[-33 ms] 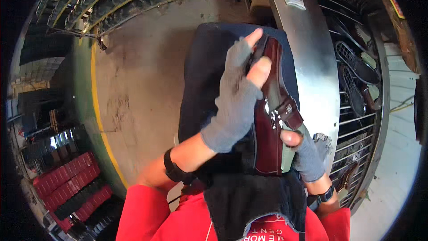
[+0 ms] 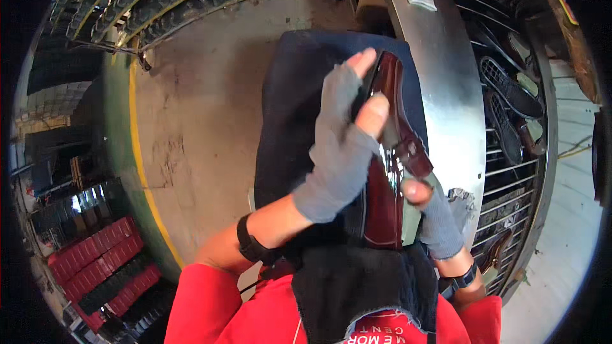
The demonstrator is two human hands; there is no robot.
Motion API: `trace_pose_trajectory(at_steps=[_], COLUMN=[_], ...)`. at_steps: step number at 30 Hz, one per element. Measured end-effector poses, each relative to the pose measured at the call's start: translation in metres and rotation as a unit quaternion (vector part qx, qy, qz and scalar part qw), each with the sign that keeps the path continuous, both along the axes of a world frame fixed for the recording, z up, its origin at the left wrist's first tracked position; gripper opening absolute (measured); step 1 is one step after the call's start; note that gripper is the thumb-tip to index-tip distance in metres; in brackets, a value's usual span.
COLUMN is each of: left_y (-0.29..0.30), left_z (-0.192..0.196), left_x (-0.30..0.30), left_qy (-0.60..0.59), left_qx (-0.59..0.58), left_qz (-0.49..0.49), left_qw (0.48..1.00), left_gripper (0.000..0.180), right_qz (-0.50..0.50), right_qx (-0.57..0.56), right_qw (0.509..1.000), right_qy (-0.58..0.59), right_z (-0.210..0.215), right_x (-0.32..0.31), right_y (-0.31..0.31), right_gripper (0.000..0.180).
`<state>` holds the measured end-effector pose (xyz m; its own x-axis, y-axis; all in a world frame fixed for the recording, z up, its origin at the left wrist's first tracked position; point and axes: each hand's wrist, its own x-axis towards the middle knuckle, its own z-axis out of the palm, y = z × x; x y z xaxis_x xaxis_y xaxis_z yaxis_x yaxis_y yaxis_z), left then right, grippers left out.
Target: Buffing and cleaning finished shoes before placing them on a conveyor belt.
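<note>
A glossy dark red shoe [image 2: 389, 178] with a buckled strap lies lengthwise on a dark blue apron [image 2: 299, 89] over my lap, toe pointing away. My left hand [image 2: 341, 146], in a grey fingerless glove, grips it from the left, fingers along the toe and thumb pressed on the upper. My right hand [image 2: 437, 216], gloved the same way, holds the shoe's near right side by the heel, thumb on the edge. A black cloth [image 2: 363, 286] hangs just below the shoe against my red shirt.
A curved sheet-metal panel [image 2: 446, 89] stands right of my lap, with a wire rack [image 2: 510, 127] of shoes and soles beyond it. A concrete floor [image 2: 204, 121] with a yellow line [image 2: 137, 146] lies left. Red crates [image 2: 95, 261] sit lower left and dark racks [image 2: 159, 0] upper left.
</note>
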<state>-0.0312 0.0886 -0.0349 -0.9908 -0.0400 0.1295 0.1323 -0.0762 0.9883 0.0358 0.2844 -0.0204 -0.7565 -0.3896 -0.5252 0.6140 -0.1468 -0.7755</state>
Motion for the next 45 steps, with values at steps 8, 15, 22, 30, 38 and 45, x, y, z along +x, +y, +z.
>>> trace_pose_trajectory(at_steps=[8,15,22,30,38,45], left_y=[-0.027,-0.032,-0.026,-0.03,-0.025,-0.024], left_z=[-0.039,-0.082,-0.05,-0.079,-0.077,-0.077], left_x=[-0.048,0.019,-0.015,-0.029,-0.03,-0.031], left_qy=[-0.008,-0.234,-0.134,-0.206,-0.196,-0.209], left_qx=[0.018,0.145,-0.019,0.011,-0.028,-0.006], left_qz=[-0.033,-0.126,-0.27,-0.256,-0.226,-0.236], left_qw=[0.999,0.953,0.953,0.944,0.954,0.949], left_gripper=[0.069,0.074,0.072,0.056,0.043,0.052], right_qz=[-0.153,-0.167,-0.223,-0.384,0.051,-0.085], right_qx=[-0.075,-0.116,-0.187,0.22,0.844,0.694], right_qw=[0.985,0.979,0.955,0.887,0.533,0.626], right_qy=[-0.036,0.004,-0.054,0.134,-0.032,0.346], right_z=[-0.024,-0.07,-0.091,-0.019,-0.006,-0.112], right_x=[-0.061,-0.088,-0.084,0.059,0.11,-0.05], right_y=[-0.05,-0.057,0.003,0.251,0.314,0.304], right_gripper=[0.052,0.047,0.058,0.061,0.066,0.082])
